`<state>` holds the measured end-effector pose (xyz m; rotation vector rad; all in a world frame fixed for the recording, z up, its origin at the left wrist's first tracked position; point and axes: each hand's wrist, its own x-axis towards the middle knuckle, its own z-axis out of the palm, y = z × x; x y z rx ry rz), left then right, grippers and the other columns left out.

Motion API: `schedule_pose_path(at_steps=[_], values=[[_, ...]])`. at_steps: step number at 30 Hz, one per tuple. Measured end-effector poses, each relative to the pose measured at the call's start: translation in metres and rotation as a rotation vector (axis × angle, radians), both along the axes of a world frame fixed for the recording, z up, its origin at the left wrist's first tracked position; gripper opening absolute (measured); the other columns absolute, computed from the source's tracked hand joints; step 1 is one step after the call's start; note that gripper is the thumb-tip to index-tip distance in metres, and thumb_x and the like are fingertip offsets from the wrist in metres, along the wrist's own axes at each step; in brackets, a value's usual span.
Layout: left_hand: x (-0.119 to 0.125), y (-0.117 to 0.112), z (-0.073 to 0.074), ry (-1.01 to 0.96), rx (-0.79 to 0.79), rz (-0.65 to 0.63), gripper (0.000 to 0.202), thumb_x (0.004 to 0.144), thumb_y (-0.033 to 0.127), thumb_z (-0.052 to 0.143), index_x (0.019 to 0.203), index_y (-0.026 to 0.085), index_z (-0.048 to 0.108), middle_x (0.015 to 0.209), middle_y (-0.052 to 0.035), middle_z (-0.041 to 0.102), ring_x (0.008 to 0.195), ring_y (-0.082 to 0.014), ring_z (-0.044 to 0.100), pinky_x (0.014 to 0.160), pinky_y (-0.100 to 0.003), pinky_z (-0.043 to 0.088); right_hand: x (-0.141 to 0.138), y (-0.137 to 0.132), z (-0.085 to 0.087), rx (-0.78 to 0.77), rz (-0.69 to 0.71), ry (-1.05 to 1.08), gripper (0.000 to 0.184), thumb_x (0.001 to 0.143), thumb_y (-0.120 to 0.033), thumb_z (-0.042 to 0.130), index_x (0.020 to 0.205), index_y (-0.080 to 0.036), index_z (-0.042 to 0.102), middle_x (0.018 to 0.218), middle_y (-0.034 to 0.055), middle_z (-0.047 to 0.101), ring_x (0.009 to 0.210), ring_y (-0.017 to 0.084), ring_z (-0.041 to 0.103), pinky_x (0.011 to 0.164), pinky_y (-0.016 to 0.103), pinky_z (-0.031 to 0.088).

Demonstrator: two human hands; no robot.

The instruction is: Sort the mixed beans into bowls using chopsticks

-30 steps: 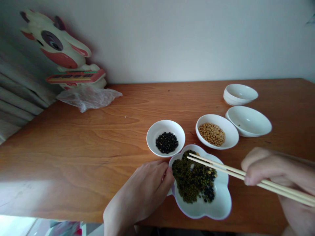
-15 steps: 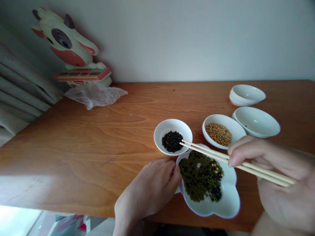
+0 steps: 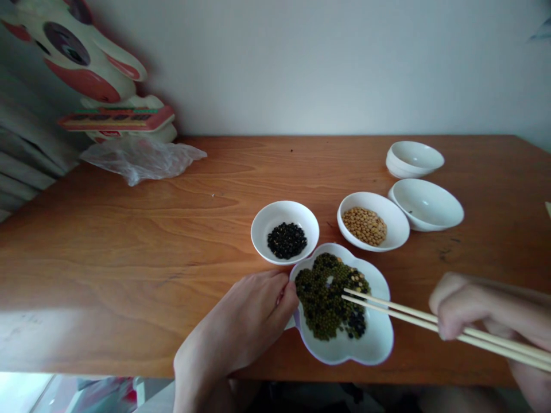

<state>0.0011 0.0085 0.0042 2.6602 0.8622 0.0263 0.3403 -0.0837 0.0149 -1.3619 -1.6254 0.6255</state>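
The left hand point(image 3: 247, 321) is gripping the scalloped dish point(image 3: 379, 341) by its left edge, fingers curled; the right hand point(image 3: 477, 310) is holding chopsticks point(image 3: 400, 307) in bent fingers, their tips pointing over mixed beans point(image 3: 318, 310) lying inside that dish. Probably being light, hard and slippery, the beans are calling for gentle pinching across the middle.

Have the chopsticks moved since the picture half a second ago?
Yes: relative to the white bowl of black beans, the chopsticks have shifted right and nearer the camera, their tips going from over that bowl to over the scalloped dish.
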Motion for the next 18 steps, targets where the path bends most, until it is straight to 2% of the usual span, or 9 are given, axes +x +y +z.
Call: schedule_pose_path(at_steps=[2,5,11,16,18], values=[[0.000,0.000,0.001,0.012,-0.001,-0.016,0.049,0.111,0.022,0.019,0.119,0.015,0.068,0.118,-0.0139,0.073,0.102,-0.0268,0.069,0.091,-0.041,0.058,-0.009,0.001,0.000,0.033,-0.046,-0.034,0.076,0.101,-0.073,0.020,0.066,-0.025,0.067,0.061,0.0050,0.058,0.048,0.022,0.053,0.040,0.036,0.033],[0.000,0.000,0.003,0.001,0.010,-0.013,0.051,0.112,0.023,0.019,0.111,0.016,0.069,0.113,-0.0123,0.074,0.097,-0.0243,0.068,0.089,-0.037,0.058,-0.017,0.003,-0.001,0.046,-0.023,-0.014,0.083,0.103,-0.070,0.009,0.066,-0.024,0.067,0.061,0.0053,0.061,0.049,0.021,0.056,0.041,0.035,0.040],[0.000,0.000,0.005,-0.013,0.084,-0.043,0.054,0.111,0.022,0.015,0.112,0.016,0.069,0.107,-0.0119,0.074,0.094,-0.0247,0.068,0.086,-0.038,0.058,-0.023,0.009,0.001,-0.015,-0.006,0.041,0.081,0.105,-0.066,0.013,0.067,-0.022,0.070,0.063,0.0065,0.066,0.055,0.022,0.063,0.047,0.034,0.047],[0.004,0.002,0.011,-0.045,-0.025,0.043,0.054,0.111,0.024,0.018,0.100,0.017,0.070,0.099,-0.0092,0.075,0.084,-0.0207,0.068,0.083,-0.033,0.058,-0.021,0.009,-0.002,-0.037,-0.017,0.046,0.082,0.105,-0.066,0.012,0.068,-0.022,0.071,0.064,0.0062,0.067,0.056,0.021,0.063,0.049,0.033,0.047],[0.004,0.002,0.011,-0.049,0.006,0.024,0.054,0.112,0.024,0.017,0.104,0.017,0.070,0.102,-0.0099,0.075,0.087,-0.0215,0.068,0.084,-0.034,0.058,-0.021,0.009,-0.002,-0.034,-0.018,0.052,0.081,0.105,-0.065,0.013,0.068,-0.022,0.071,0.064,0.0062,0.067,0.057,0.022,0.063,0.049,0.033,0.048]])
